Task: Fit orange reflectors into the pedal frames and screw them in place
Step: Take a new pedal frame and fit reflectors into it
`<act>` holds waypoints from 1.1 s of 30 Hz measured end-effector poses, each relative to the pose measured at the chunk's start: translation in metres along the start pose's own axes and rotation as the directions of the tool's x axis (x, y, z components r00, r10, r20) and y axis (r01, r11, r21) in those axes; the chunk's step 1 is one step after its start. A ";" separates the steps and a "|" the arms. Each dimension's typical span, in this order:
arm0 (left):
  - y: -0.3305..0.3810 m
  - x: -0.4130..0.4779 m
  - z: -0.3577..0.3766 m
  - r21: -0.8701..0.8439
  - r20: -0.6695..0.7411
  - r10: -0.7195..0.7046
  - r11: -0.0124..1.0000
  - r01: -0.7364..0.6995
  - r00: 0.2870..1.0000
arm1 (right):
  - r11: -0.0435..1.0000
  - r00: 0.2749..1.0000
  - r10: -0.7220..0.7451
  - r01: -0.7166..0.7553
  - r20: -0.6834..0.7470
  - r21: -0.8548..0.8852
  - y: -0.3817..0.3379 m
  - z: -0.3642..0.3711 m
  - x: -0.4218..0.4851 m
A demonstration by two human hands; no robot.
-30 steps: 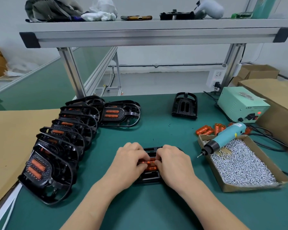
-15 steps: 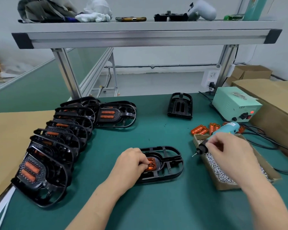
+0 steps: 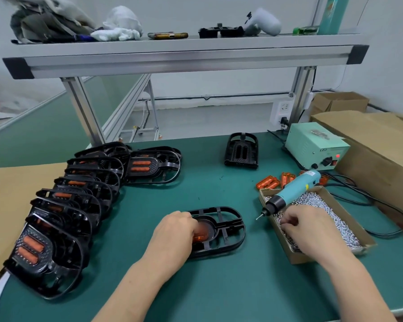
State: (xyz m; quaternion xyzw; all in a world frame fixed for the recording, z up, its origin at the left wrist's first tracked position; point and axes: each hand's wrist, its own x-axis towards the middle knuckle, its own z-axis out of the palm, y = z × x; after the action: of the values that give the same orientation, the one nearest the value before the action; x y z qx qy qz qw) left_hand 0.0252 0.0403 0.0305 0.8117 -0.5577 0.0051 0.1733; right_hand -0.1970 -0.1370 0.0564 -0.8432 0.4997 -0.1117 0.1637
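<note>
Left hand (image 3: 172, 233): my bent fingers press the orange reflector (image 3: 200, 237) down in the pedal frame (image 3: 239, 223), flat in front of me | Right hand (image 3: 305, 228): left the frame a second ago, now in the box of screws (image 3: 296, 257), fingers curled, can't tell if I've got one | screwdriver (image 3: 293, 190) lies on the box rim | judgement: reflector seated, fastening comes next

Even, bright overhead light is casting soft shadows under the hands (image 3: 303, 228) on the tabletop (image 3: 219, 287), while wide-angle distortion is bending the edges.
</note>
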 end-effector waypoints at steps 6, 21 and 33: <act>0.009 -0.002 -0.003 -0.050 -0.077 -0.004 0.999 0.000 0.997 | 0.996 0.993 0.011 -0.001 -0.116 0.088 0.007 0.002 -0.002; 0.071 0.005 -0.029 -0.853 0.491 -0.195 -0.305 0.423 0.849 | 0.155 0.986 -0.030 0.165 -0.162 0.974 -0.092 0.029 -0.039; 0.053 0.003 -0.029 -0.599 0.665 -0.051 -0.632 0.492 0.745 | 0.357 0.952 -0.238 0.270 -0.192 0.894 -0.097 0.030 -0.040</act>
State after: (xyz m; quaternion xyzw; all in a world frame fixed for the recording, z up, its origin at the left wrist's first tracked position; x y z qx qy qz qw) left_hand -0.0160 0.0295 0.0730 0.3719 0.0144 -0.6304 0.6812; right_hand -0.1272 -0.0531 0.0656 -0.6807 0.2231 -0.4020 0.5703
